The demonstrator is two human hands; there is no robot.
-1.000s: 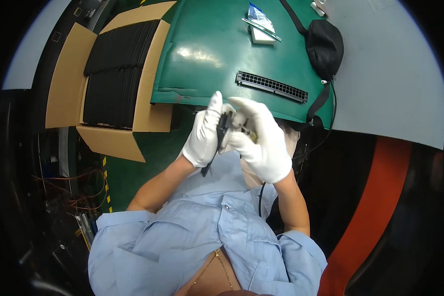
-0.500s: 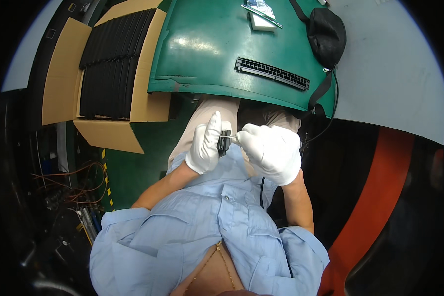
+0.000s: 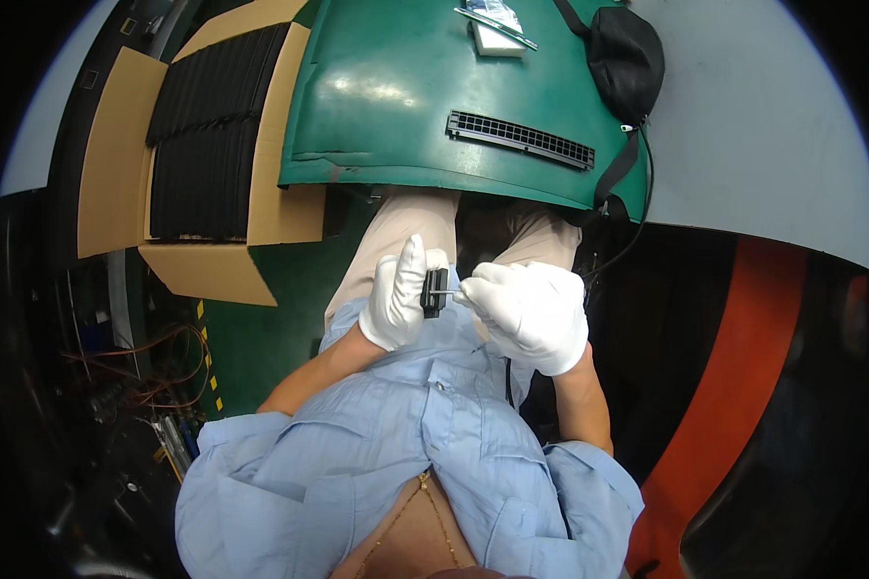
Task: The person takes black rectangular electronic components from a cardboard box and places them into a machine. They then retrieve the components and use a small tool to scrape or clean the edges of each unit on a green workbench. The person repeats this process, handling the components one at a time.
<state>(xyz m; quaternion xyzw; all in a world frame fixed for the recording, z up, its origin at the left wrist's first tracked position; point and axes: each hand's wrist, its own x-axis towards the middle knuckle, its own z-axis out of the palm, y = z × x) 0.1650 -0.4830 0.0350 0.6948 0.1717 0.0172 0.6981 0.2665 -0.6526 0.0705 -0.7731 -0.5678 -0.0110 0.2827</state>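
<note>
Both my hands wear white gloves and meet above my lap. In my left hand (image 3: 394,297) is a black plastic part (image 3: 434,293), gripped upright with the thumb pointing away from me. My right hand (image 3: 531,314) is closed around a tool with a thin metal shaft (image 3: 446,291). That shaft points left, and its tip lies at the face of the black part. The glove hides the tool's handle, so its exact kind does not show.
Ahead, a green-covered table (image 3: 377,125) carries a long black grille (image 3: 521,139), a white block (image 3: 498,41) with a slim rod over it, and a black pouch (image 3: 628,58). An open cardboard box (image 3: 278,130) of black panels stands left. A red-orange strip (image 3: 734,386) runs at right.
The whole view has shifted slightly. The black part now stands straighter in my left hand, and the tool's shaft stays against it. Both grips are unchanged.
</note>
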